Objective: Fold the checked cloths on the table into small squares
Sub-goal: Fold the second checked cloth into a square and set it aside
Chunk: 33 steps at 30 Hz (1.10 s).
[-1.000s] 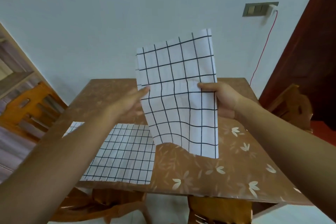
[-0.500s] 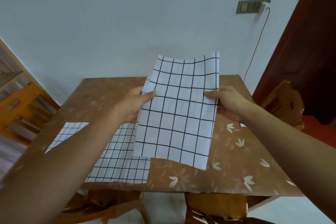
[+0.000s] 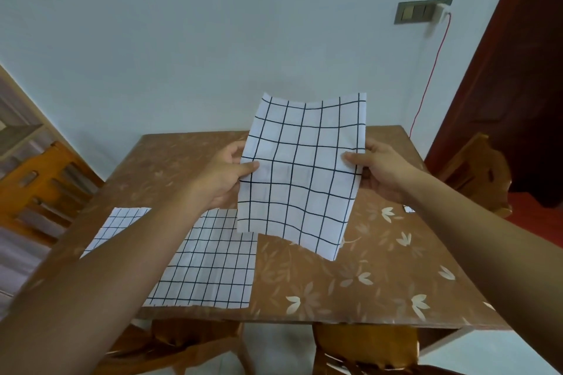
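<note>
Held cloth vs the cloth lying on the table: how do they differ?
1. The held cloth is up in the air, pinched at its side edges by the left hand and right hand; the flat cloth lies spread on the table.
2. The held cloth has large checks; the flat cloth's grid is finer.
3. The held cloth bows; the flat cloth lies smooth.
Both are white with dark grid lines.
</note>
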Motion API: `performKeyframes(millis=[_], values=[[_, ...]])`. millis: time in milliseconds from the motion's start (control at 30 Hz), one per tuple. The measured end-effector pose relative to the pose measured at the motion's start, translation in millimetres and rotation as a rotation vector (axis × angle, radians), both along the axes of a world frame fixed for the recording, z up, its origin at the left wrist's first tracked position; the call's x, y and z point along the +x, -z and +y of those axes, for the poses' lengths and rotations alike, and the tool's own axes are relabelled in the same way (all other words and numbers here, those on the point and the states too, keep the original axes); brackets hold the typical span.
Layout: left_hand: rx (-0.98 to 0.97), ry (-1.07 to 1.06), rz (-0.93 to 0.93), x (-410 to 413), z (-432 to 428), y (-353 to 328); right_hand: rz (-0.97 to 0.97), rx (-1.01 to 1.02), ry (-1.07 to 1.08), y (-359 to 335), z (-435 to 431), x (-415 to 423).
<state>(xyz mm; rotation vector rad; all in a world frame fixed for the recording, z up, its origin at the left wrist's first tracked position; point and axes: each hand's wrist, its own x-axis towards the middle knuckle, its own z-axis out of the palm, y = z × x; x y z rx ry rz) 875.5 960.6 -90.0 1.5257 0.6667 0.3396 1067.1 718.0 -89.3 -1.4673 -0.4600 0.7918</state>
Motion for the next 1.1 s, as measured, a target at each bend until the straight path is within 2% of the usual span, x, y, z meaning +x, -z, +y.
performKeyframes(millis=[100,233,333,433,633,733,833,933,1100], values=[[-0.020,-0.050,-0.034,0.3,3.6,2.8,-0.035,-0.029,0.028,3.6,-1.5,-0.1],[0.067,-0.055,-0.049,-1.1,3.1,2.9,-0.017,0.008,0.157,3.0,1.3,1.5],[0.089,-0.068,-0.064,-0.6,1.5,1.5,0.011,0.071,0.063,-1.3,-1.7,-1.4],[0.135,-0.090,-0.047,-0.5,1.1,-1.1,-0.236,-0.075,-0.012,-0.7,-1.5,-5.7],[0.334,-0.048,0.025,-2.5,0.9,-7.9,-0.679,-0.260,0.088,-2.6,3.9,-6.8],[0.461,-0.041,0.083,-2.1,1.8,-15.0,-0.771,-0.295,0.087,-6.7,5.3,-2.0],[0.580,-0.034,0.147,-1.0,4.8,-21.0,-0.761,-0.330,0.097,-12.3,4.7,-0.6],[0.582,-0.032,0.156,-0.2,11.4,-21.6,-0.662,-0.284,0.124,-18.5,3.6,-2.6],[0.310,-0.009,0.053,-2.0,20.1,-23.3,-0.328,-0.063,0.083,-22.4,0.3,-4.4]])
